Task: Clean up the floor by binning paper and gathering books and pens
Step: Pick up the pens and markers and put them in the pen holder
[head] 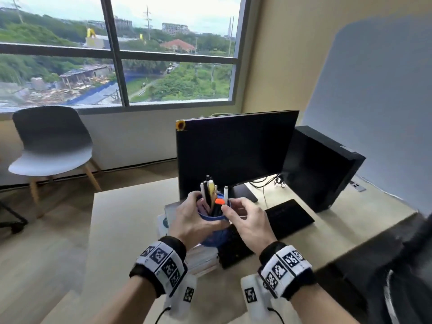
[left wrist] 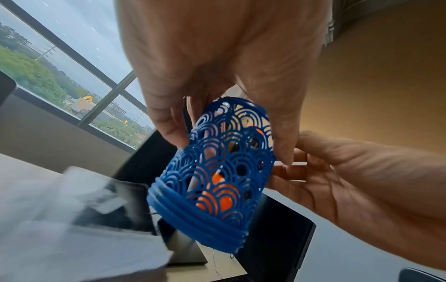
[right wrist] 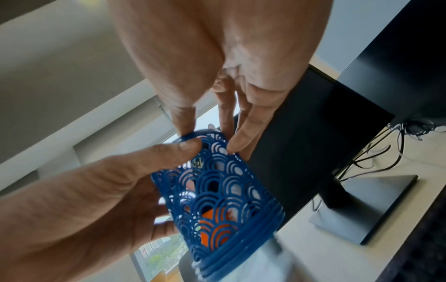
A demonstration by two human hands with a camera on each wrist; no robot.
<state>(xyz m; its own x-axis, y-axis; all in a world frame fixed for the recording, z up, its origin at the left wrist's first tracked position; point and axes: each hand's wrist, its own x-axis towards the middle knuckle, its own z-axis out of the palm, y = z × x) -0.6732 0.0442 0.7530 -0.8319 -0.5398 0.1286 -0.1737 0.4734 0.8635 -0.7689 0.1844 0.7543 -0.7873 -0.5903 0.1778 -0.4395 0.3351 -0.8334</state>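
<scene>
A blue lattice pen holder (head: 215,238) (left wrist: 217,181) (right wrist: 222,190) with several pens (head: 208,190) and an orange marker (head: 219,201) is held just above a stack of books (head: 201,260) on the desk. My left hand (head: 198,211) grips the holder's left side, thumb and fingers curled round its upper wall. My right hand (head: 230,208) pinches the rim on the right side with thumb and fingertips. Whether the holder's base touches the top book cannot be told. The book stack shows as a blurred white mass in both wrist views.
A black monitor (head: 233,155) stands right behind the holder, a black keyboard (head: 287,216) to its right and a black computer tower (head: 322,167) further right. The beige desk (head: 131,218) runs left. A grey chair (head: 51,146) stands by the window.
</scene>
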